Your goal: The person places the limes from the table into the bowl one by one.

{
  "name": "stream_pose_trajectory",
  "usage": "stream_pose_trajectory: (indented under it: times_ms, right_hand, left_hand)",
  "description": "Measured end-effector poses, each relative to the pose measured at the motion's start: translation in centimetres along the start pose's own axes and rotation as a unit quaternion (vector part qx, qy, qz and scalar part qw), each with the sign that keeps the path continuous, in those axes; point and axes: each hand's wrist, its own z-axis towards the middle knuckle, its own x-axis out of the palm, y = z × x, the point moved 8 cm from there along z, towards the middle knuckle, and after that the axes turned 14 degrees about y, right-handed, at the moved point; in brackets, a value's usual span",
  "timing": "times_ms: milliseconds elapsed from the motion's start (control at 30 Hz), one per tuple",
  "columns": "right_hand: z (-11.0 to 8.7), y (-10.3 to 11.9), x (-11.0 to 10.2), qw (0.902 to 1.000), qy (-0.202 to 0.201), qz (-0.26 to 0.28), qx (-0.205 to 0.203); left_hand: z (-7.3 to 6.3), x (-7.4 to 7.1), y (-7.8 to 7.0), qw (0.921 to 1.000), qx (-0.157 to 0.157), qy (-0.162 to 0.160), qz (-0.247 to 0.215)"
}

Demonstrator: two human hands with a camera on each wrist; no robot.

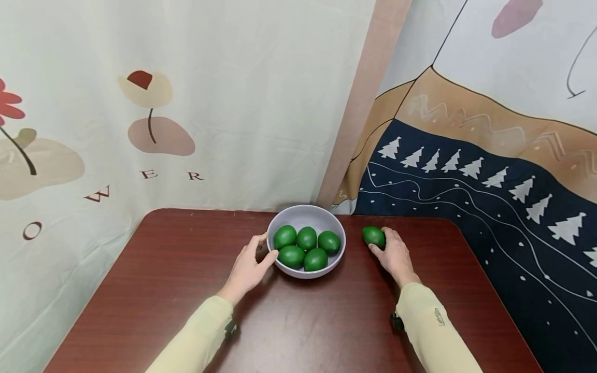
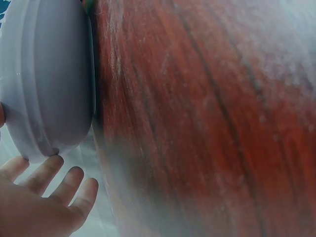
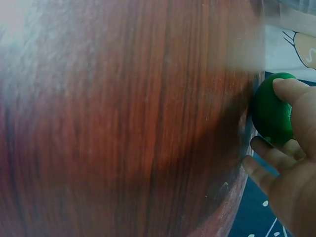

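A pale lavender bowl (image 1: pixel 306 275) stands at the far side of the table with several glossy green limes (image 1: pixel 291 257) inside. At its left side is my left hand (image 1: pixel 249 264), thumb at the near rim and fingertips against the outer wall. In the left wrist view these fingers (image 2: pixel 45 170) are spread and fairly straight, touching the bowl (image 2: pixel 61 74) from outside. To the right of the bowl, my right hand (image 1: pixel 394 255) grips another lime (image 1: pixel 373 235). The right wrist view has the thumb pressed on this lime (image 3: pixel 270 113), with the other fingers partly hidden below it.
The dark red wood-grain table (image 1: pixel 308 326) has its far edge just behind the bowl. A pale printed curtain (image 1: pixel 252 103) hangs behind, and a dark cloth with white trees (image 1: pixel 466 191) is at the right. Cuffs with dark wrist cameras cover both wrists.
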Motion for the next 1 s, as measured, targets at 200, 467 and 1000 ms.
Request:
stream_pose_trajectory:
  times_ms: [200, 467, 1000]
  right_hand:
    - [-0.03, 0.10, 0.18, 1.0000, 0.008, -0.004, 0.001]
    - [-0.37, 0.04, 0.15, 0.9999, 0.011, 0.002, 0.005]
    - [-0.83, 0.01, 0.47, 0.9999, -0.005, 0.011, -0.012]
  left_hand:
    - [-0.12, -0.07, -0.06, 1.0000, 0.001, 0.001, -0.005]
    - [-0.06, -0.05, 0.03, 1.0000, 0.001, 0.000, -0.005]
    - [0.14, 0.00, -0.02, 0.9999, 0.010, -0.010, 0.003]
